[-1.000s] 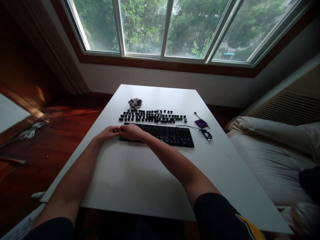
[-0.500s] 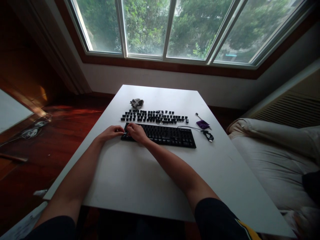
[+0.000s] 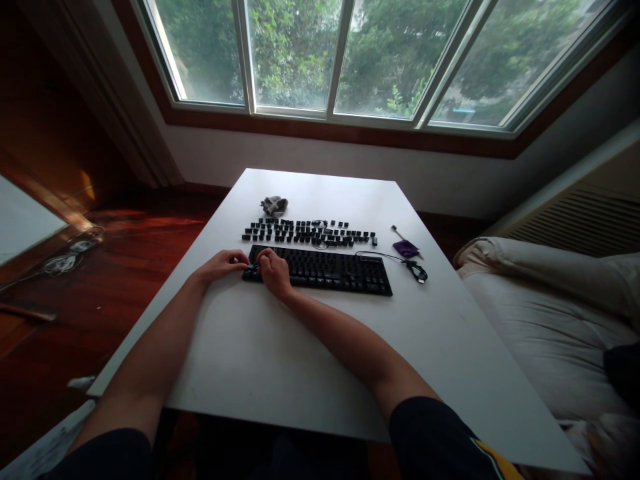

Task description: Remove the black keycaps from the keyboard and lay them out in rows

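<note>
A black keyboard [image 3: 330, 270] lies across the middle of the white table [image 3: 280, 360]. Behind it, rows of loose black keycaps [image 3: 307, 233] are laid out. My left hand [image 3: 220, 264] rests at the keyboard's left end, fingers curled against its edge. My right hand [image 3: 275, 272] sits on the keyboard's left part, fingers bent down and pinched on the keys. What the fingertips hold, if anything, is too small to make out.
A grey crumpled cloth [image 3: 274, 205] lies behind the keycaps. A purple pouch [image 3: 405, 249], a small tool and a black cable [image 3: 413, 267] lie right of the keyboard. A cushioned seat [image 3: 550, 300] stands to the right. Wooden floor [image 3: 75, 267] lies to the left.
My right hand has slid from the keyboard's left corner a little rightward onto the keys and curled more. My left hand stays at the left edge.
</note>
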Demonstrator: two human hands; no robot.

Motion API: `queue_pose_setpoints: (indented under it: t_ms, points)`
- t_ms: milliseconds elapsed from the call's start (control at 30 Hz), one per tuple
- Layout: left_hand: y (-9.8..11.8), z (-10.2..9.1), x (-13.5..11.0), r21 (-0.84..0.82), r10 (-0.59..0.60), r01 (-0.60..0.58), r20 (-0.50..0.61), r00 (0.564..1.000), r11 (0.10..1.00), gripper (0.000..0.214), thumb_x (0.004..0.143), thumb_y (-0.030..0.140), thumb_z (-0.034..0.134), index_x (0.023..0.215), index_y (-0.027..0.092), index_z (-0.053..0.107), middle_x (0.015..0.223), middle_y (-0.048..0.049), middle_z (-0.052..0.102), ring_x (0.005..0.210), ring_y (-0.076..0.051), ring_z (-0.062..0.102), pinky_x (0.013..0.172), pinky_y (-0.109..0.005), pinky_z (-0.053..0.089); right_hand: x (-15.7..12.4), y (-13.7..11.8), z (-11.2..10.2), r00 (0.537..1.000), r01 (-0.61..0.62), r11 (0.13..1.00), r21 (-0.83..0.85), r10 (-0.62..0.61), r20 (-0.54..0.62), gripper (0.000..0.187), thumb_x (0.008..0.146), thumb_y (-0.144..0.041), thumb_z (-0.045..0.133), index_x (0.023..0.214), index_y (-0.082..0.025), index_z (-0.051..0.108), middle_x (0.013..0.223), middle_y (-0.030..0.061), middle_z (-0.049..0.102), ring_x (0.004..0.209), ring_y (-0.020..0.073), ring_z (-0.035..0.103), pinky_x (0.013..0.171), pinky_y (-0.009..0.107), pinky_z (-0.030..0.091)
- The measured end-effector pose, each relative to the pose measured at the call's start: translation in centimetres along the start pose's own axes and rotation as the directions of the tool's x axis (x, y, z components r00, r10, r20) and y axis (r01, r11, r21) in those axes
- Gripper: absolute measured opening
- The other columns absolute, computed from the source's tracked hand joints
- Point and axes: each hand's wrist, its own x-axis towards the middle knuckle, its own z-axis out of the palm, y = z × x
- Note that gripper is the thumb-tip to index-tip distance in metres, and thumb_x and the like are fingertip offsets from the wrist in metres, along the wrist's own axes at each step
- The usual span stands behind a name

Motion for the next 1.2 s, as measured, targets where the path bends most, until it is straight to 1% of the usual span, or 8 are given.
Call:
queue_pose_setpoints:
  t_ms: [167, 400, 533, 633, 767, 933, 1100, 1200]
  points:
    - [0.3, 0.2, -0.1, -0.047, -0.013, 0.012, -0.018, 1.000, 0.999, 0.045, 0.081, 0.059, 0.069, 0.096, 0.017, 0.075, 0.093, -0.0060, 0.074, 0.085, -0.022, 0.065, 0.077, -0.030, 0.051, 0.3, 0.2, 0.2, 0.998, -0.042, 0.997, 0.069, 0.045, -0.048, 0.025, 0.094, -0.029, 0.035, 0.089, -0.027, 0.060, 0.068, -0.0013, 0.065, 0.073, 0.0205, 0.064, 0.069, 0.028, 0.045]
    - [0.5, 0.7, 0.0, -0.132, -0.064, 0.054, -0.070, 0.996, 0.990, 0.049, 0.079, 0.058, 0.072, 0.104, 0.016, 0.073, 0.092, -0.0052, 0.073, 0.075, -0.018, 0.063, 0.068, -0.027, 0.049, 0.3, -0.3, -0.6, 0.997, 0.072, 0.997, 0.039, -0.071, -0.030, 0.026, 0.099, -0.037, 0.036, 0.093, -0.026, 0.060, 0.071, -0.0023, 0.066, 0.073, 0.0184, 0.064, 0.072, 0.026, 0.044]
    - [0.5, 1.4, 0.1, -0.128, -0.071, 0.056, -0.116, 0.991, 0.990, 0.049, 0.076, 0.058, 0.075, 0.101, 0.017, 0.073, 0.089, -0.0043, 0.072, 0.068, -0.016, 0.060, 0.064, -0.026, 0.047, 0.5, -0.6, -1.1, 0.993, 0.109, 0.989, -0.105, -0.112, -0.022, 0.024, 0.098, -0.040, 0.044, 0.092, -0.026, 0.063, 0.069, -0.0020, 0.063, 0.071, 0.0191, 0.062, 0.071, 0.026, 0.041]
    - [0.7, 1.7, 0.3, -0.209, -0.063, 0.027, -0.167, 0.984, 0.978, 0.047, 0.075, 0.057, 0.077, 0.098, 0.016, 0.071, 0.090, -0.0053, 0.072, 0.075, -0.018, 0.063, 0.070, -0.028, 0.050, 0.8, -1.2, -1.9, 0.992, 0.110, 0.968, -0.223, -0.122, -0.040, 0.022, 0.098, -0.037, 0.046, 0.091, -0.026, 0.064, 0.070, -0.0011, 0.063, 0.073, 0.0199, 0.060, 0.071, 0.028, 0.038]
    - [1.6, 1.8, 0.9, -0.255, -0.021, -0.058, -0.294, 0.955, 0.965, 0.044, 0.077, 0.054, 0.076, 0.100, 0.017, 0.070, 0.092, -0.0048, 0.071, 0.084, -0.019, 0.065, 0.080, -0.031, 0.051, 1.2, -2.1, -4.4, 0.985, 0.151, 0.930, -0.336, -0.171, -0.031, 0.027, 0.101, -0.037, 0.043, 0.088, -0.025, 0.063, 0.076, 0.0012, 0.062, 0.077, 0.0201, 0.058, 0.073, 0.029, 0.038]
    - [4.4, 2.8, 2.4, -0.065, 0.086, -0.118, -0.366, 0.927, 0.991, 0.037, 0.082, 0.049, 0.072, 0.102, 0.018, 0.071, 0.090, -0.0038, 0.071, 0.085, -0.019, 0.065, 0.080, -0.032, 0.050, 2.4, -2.4, -9.0, 0.930, 0.342, 0.833, -0.436, -0.365, 0.031, 0.035, 0.106, -0.035, 0.036, 0.088, -0.021, 0.062, 0.101, 0.0081, 0.064, 0.099, 0.0207, 0.057, 0.085, 0.029, 0.039]
    - [7.8, 5.7, 4.0, 0.016, 0.151, -0.155, -0.343, 0.927, 0.988, 0.035, 0.087, 0.048, 0.066, 0.107, 0.020, 0.071, 0.092, -0.0033, 0.073, 0.085, -0.020, 0.066, 0.080, -0.033, 0.051, 2.5, -1.1, -13.0, 0.927, 0.370, 0.789, -0.491, -0.282, 0.246, 0.022, 0.104, -0.038, 0.047, 0.107, -0.025, 0.065, 0.088, 0.0035, 0.070, 0.081, 0.0205, 0.062, 0.072, 0.027, 0.035]
    - [9.1, 7.5, 4.8, 0.034, 0.157, -0.155, -0.358, 0.921, 0.987, 0.034, 0.088, 0.048, 0.065, 0.106, 0.020, 0.071, 0.092, -0.0034, 0.073, 0.086, -0.020, 0.067, 0.080, -0.034, 0.051, 1.9, -0.1, -14.6, 0.919, 0.384, 0.733, -0.561, -0.246, 0.308, 0.024, 0.097, -0.041, 0.061, 0.116, -0.027, 0.065, 0.081, 0.0015, 0.071, 0.077, 0.0210, 0.064, 0.069, 0.027, 0.034]
